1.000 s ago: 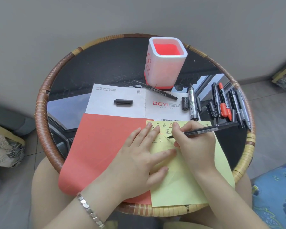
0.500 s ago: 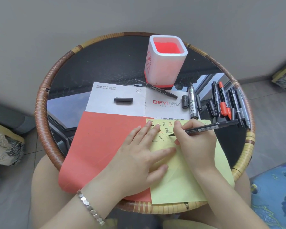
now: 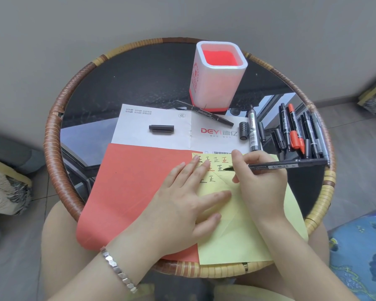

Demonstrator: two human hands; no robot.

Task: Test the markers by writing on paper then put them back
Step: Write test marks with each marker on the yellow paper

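My right hand (image 3: 259,181) grips a black marker (image 3: 287,165) with its tip on the yellow paper (image 3: 243,235), among rows of black and red written characters. My left hand (image 3: 187,205) lies flat with fingers spread, pressing the yellow paper down. A loose black cap (image 3: 161,128) sits on the white sheet (image 3: 152,122). The white pen holder (image 3: 218,74) with a red inside stands at the back. Several markers (image 3: 300,131), one of them red, lie at the right.
A red sheet (image 3: 128,187) lies under the yellow paper. Another black marker (image 3: 204,112) rests beside the holder's base, and a thick marker (image 3: 253,129) with its cap (image 3: 243,131) lies beside it. The round table has a raised woven rim (image 3: 52,153).
The marker tip has shifted slightly up and right across the yellow paper while writing. My left hand has stayed pressed on the paper.
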